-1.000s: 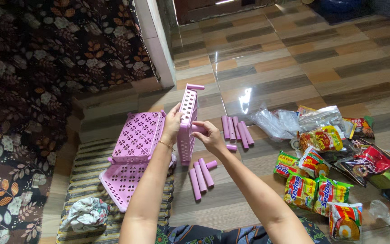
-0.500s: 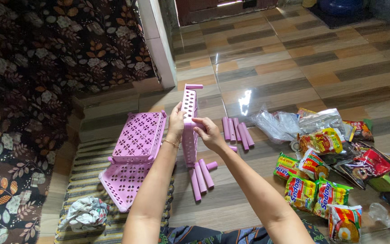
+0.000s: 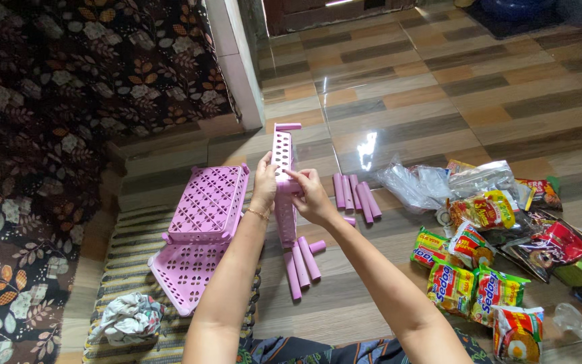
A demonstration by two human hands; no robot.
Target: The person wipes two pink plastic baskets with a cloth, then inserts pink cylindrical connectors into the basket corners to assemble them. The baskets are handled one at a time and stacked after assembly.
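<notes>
Even soft daylight from the doorway above, bright glare patch on the glossy tiled floor [image 3: 366, 145], faint shadows, sharp focus throughout, mild wide-angle stretching at edges

View: single head-worn camera, looking steeply down and forward from above the seated person's forearms. Range: close, arm's length; the tiled floor [image 3: 439, 101] fills the frame, with a patterned fabric [image 3: 69, 101] along the left edge.

arms: bare, no sleeves | left hand [image 3: 264, 180]: thin gold chain bracelet [image 3: 258, 214] at wrist | right hand [image 3: 312, 195]: unadorned | lap: dark patterned cloth [image 3: 304, 350]
</notes>
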